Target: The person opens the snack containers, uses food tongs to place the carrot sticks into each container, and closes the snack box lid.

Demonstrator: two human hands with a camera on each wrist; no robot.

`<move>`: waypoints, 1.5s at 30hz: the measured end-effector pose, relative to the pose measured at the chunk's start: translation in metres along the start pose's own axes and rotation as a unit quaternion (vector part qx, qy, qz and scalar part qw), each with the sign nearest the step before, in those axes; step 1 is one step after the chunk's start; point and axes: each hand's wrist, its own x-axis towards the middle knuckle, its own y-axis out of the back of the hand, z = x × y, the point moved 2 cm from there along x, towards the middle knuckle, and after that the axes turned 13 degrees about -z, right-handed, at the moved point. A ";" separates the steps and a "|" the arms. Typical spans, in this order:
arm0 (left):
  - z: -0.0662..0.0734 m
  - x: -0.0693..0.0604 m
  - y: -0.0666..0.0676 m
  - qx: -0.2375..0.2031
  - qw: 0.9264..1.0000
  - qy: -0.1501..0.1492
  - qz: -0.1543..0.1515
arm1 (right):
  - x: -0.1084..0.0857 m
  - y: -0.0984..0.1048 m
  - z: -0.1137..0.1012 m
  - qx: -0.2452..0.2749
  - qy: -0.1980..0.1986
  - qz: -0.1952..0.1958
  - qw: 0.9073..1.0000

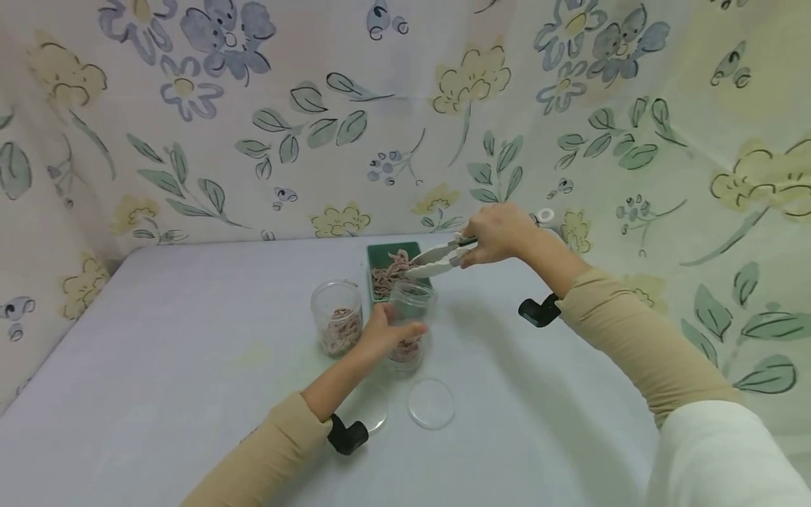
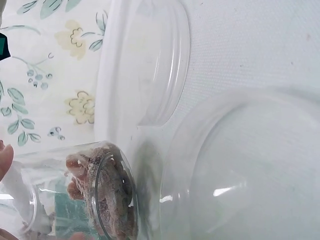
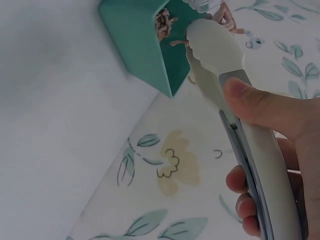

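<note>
The right hand [image 1: 500,234] grips white tongs [image 1: 437,264], whose tips hold brownish strands over a green container [image 1: 394,249] of similar strands. In the right wrist view, thumb and fingers wrap the tongs [image 3: 270,175], and strands stick out at the tips beside the green container [image 3: 135,45]. The left hand [image 1: 380,334] holds a clear jar [image 1: 412,297] just in front of the green container, with some strands at its bottom. The left wrist view shows this jar [image 2: 75,155] with its clump [image 2: 112,195]; only bits of the left fingers show there.
A second clear jar [image 1: 336,299] with strands stands left of the held jar. Two clear round lids lie nearer the front, one [image 1: 431,403] to the right and another [image 1: 374,408] partly beneath the left forearm. Behind the white table [image 1: 209,338] hangs a floral cloth [image 1: 405,141].
</note>
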 end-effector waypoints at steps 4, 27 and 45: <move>0.000 0.001 -0.001 -0.002 1.000 0.000 -0.004 | -0.008 0.005 0.005 0.015 0.003 0.002 1.000; 0.002 0.000 0.000 -0.002 1.000 0.011 -0.013 | -0.055 0.066 -0.044 -0.272 0.096 0.014 0.957; -0.002 -0.012 0.001 0.046 0.998 -0.020 -0.037 | -0.040 0.068 -0.065 -0.266 0.198 0.004 0.943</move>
